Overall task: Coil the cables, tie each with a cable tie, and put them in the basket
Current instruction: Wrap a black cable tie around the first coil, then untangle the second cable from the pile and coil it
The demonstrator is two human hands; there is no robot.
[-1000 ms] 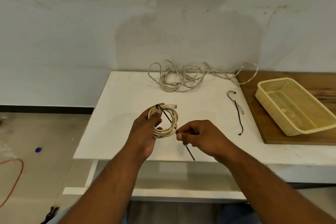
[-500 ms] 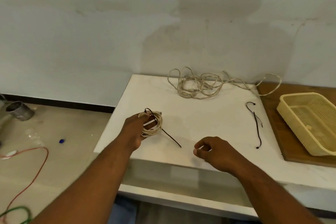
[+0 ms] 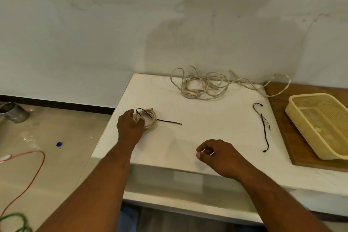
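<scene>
A white table (image 3: 207,137) is set against a pale, stained wall. A tan floor is seen at the left of the frame, with a metal can (image 3: 13,112), a red wire (image 3: 28,175) and a green wire (image 3: 15,220) on it. A wooden board (image 3: 278,118) lies at the right, and a yellow basket (image 3: 293,111) is set on it. A tangled cable (image 3: 203,86) is piled at the table's back. A loose cable tie (image 3: 263,126) lies near the board. The coiled cable (image 3: 151,118) is laid flat by the table's left edge, gripped by the left hand (image 3: 130,126). Its black tie (image 3: 169,121) is pointed right, along the table. The right hand (image 3: 216,153) is held at the lower middle, fingers curled in, with nothing seen inside.
</scene>
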